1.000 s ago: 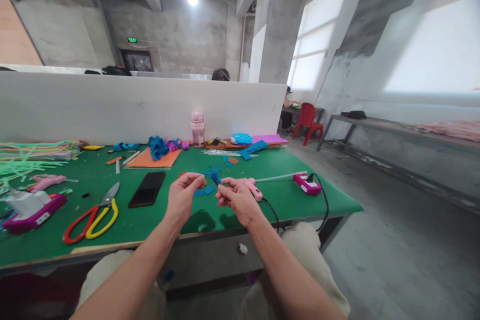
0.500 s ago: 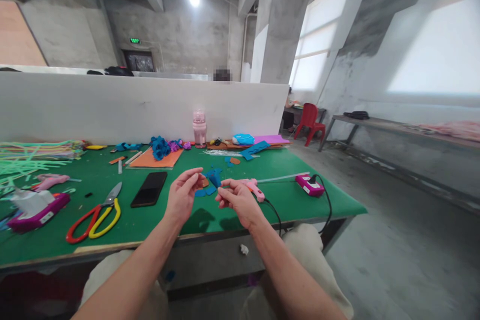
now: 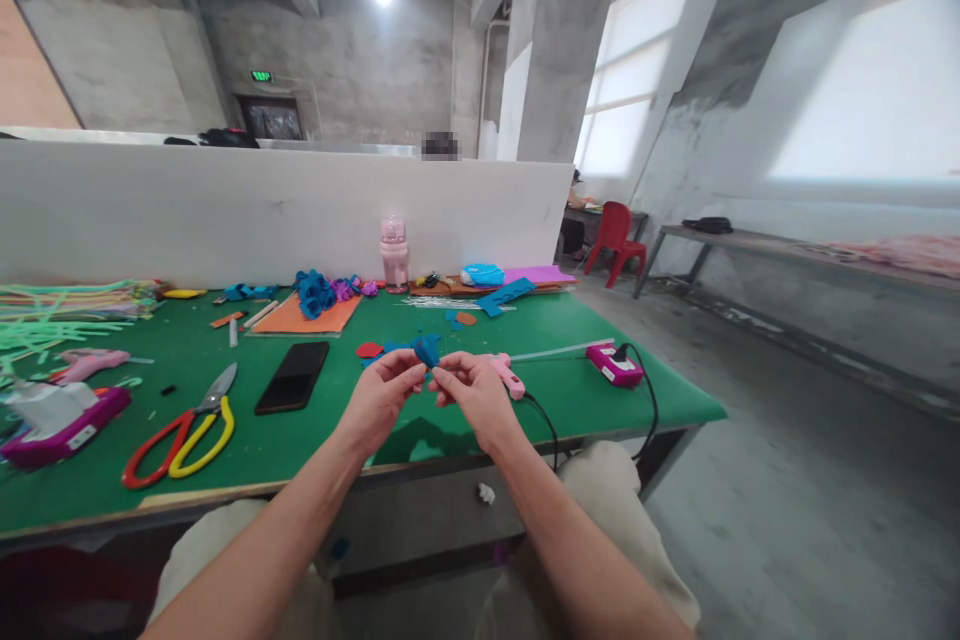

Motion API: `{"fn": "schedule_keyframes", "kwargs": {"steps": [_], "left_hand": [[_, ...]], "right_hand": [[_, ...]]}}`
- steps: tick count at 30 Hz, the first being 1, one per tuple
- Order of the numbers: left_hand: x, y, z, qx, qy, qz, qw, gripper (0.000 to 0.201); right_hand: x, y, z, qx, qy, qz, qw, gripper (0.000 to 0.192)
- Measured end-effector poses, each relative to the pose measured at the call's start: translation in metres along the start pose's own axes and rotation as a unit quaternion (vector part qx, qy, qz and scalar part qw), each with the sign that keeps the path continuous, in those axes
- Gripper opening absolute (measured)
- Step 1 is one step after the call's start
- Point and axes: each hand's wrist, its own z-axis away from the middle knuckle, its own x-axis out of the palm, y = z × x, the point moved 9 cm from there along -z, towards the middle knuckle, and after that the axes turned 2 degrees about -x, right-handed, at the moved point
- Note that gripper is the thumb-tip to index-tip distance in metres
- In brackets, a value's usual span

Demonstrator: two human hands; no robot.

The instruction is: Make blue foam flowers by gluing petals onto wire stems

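A small blue foam piece (image 3: 428,351) is pinched between both hands just above the near edge of the green table (image 3: 465,420). The left hand (image 3: 381,398) is curled nearly closed with thumb and fingertips on the piece, and the right hand (image 3: 474,394) is closed the same way on its other side, so the two hands are touching at the fingertips.

Just beyond the right hand a pink glue gun (image 3: 504,373) is lying on the felt-like green surface, with its black cord trailing off the front edge. Further right a pink power strip (image 3: 613,364) is parked near the table's corner. Left of the left hand a black phone (image 3: 293,376) is lying flat, and further left red and yellow scissors (image 3: 180,425) are resting. Beyond the hands, blue and red foam scraps (image 3: 373,350) are scattered, then an orange foam sheet (image 3: 309,316) and a pink bottle (image 3: 394,253) are set against a white partition (image 3: 225,210).

The room is bare concrete, with a thick pillar (image 3: 559,40), big bright windows on the right and a red plastic chair (image 3: 616,238) far off past the table
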Motion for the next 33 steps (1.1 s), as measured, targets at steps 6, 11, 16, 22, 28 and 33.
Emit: {"fn": "schedule_keyframes", "kwargs": {"steps": [6,11,16,22,28,33], "left_hand": [[0.002,-0.002,-0.001,0.013,-0.012,0.012,1.000,0.016],[0.001,-0.002,-0.001,0.011,-0.008,0.021,1.000,0.015],[0.001,-0.002,-0.001,0.012,-0.007,0.023,1.000,0.014],[0.001,-0.002,-0.001,0.013,-0.009,0.020,1.000,0.015],[0.000,-0.002,-0.002,0.016,-0.004,0.016,1.000,0.018],[-0.001,-0.001,-0.002,0.019,0.002,0.011,1.000,0.018]], "right_hand": [[0.003,-0.002,0.000,-0.048,0.001,0.061,0.997,0.018],[0.006,-0.005,0.002,-0.049,0.005,0.035,0.998,0.022],[0.007,-0.007,0.003,-0.049,0.003,0.034,0.998,0.020],[0.005,-0.012,0.006,-0.074,0.010,0.085,0.994,0.017],[0.007,-0.025,0.013,-0.139,0.031,0.193,0.971,0.017],[0.010,-0.031,0.015,-0.171,0.032,0.230,0.958,0.016]]}}
